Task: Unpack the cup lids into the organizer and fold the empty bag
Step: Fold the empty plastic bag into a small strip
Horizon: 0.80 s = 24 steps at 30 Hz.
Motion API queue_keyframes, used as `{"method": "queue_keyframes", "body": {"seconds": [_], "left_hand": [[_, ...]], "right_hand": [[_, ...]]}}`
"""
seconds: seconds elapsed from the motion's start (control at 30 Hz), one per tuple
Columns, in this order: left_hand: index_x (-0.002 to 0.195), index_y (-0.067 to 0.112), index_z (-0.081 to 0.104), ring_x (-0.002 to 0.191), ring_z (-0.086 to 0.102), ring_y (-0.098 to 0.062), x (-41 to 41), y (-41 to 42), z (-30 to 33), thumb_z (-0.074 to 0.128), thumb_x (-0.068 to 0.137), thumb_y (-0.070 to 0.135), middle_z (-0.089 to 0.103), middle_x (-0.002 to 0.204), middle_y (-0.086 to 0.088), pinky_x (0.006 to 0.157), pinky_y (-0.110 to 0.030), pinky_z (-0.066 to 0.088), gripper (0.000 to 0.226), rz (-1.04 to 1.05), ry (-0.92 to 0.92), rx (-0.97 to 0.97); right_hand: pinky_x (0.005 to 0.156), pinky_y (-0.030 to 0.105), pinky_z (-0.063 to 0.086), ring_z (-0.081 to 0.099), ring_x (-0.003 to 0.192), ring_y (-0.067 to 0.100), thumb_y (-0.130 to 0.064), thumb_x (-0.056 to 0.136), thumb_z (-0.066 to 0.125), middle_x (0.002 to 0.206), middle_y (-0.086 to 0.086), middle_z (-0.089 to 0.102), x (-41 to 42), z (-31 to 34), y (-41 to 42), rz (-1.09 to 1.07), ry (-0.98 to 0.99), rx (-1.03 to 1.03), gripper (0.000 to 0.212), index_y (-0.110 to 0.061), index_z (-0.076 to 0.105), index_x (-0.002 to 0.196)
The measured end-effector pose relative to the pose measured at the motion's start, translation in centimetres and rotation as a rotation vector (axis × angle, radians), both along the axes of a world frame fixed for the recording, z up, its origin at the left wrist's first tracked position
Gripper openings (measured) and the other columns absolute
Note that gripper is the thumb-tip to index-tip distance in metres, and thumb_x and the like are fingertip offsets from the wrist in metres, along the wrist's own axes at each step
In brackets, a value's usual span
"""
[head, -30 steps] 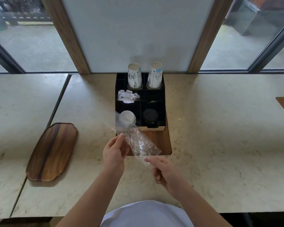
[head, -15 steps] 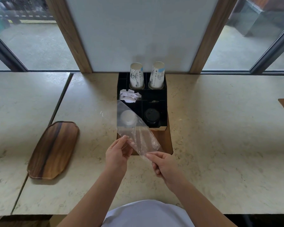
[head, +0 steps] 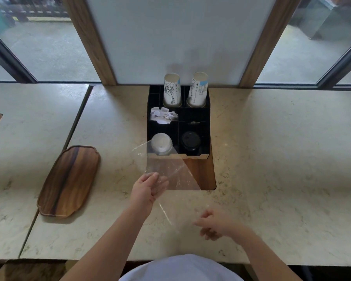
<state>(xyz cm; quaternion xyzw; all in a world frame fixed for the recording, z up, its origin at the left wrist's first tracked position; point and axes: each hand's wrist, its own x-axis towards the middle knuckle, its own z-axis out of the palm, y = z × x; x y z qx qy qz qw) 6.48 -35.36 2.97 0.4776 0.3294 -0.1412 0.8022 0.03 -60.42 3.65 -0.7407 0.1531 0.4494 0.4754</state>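
Bag [head: 166,177] empty, pinched by both hands, bare counter [head: 272,169] R

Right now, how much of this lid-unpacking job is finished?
Mostly done: the stack of translucent white lids sits in the black compartmented organizer. In hand: left hand and right hand hold the clear plastic bag, seemingly empty. Left: folding it.

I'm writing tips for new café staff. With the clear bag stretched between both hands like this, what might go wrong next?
1. The plastic bag is thin and see-through; its far corner hangs near the stack of white lids in the organizer, so it might snag or tip them.
2. The right hand seems to pinch only an edge, so the film may slip before folding.
3. The left hand grips a crumpled part, so folds may come out uneven.
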Motion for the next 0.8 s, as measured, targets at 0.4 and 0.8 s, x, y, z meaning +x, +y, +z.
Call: {"method": "queue_keyframes", "body": {"seconds": [0.4, 0.8], "left_hand": [[0.114, 0.004, 0.065, 0.095, 0.077, -0.028, -2.9, -0.6, -4.4, 0.071, 0.095, 0.019, 0.079, 0.105, -0.014, 0.073, -0.034, 0.056, 0.025, -0.573, 0.137, 0.166], [0.148, 0.028, 0.042, 0.085, 0.066, 0.0, 3.8, -1.1, -6.4, 0.084, 0.079, 0.041, 0.071, 0.102, 0.011, 0.061, -0.012, 0.045, 0.082, -0.648, -0.059, 0.868]], "right_hand": [[0.077, 0.019, 0.05, 0.066, 0.091, -0.002, -0.057, 0.085, 0.072, 0.106, -0.019, 0.067, 9.5, -3.0, -0.1, -0.234, -0.278, -0.004, 0.066, -0.021, 0.054, 0.137], [0.073, 0.026, 0.059, 0.075, 0.076, 0.008, -0.019, 0.078, 0.084, 0.083, -0.001, 0.078, 11.8, -7.4, 0.6, -0.118, -0.35, -0.003, 0.022, -0.016, 0.068, 0.093]]}}
